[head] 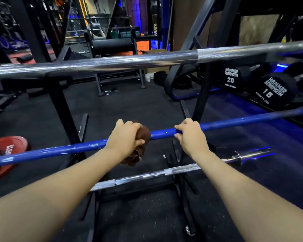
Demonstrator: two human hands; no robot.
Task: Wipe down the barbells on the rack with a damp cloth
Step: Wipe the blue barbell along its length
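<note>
left hand grips a bunched brown cloth wrapped over the blue barbell, fingers curled round cloth and bar together. just beside it, the right hand curls over the same bar, apparently steadying it. this barbell sits on the middle level of the black rack, with a chrome barbell above and another chrome barbell below. judging by the cloth sitting mid-bar, the wipe looks partway along; whether the chrome bars are already wiped cannot be told. dumbbells sit off right, a red plate left.
</note>
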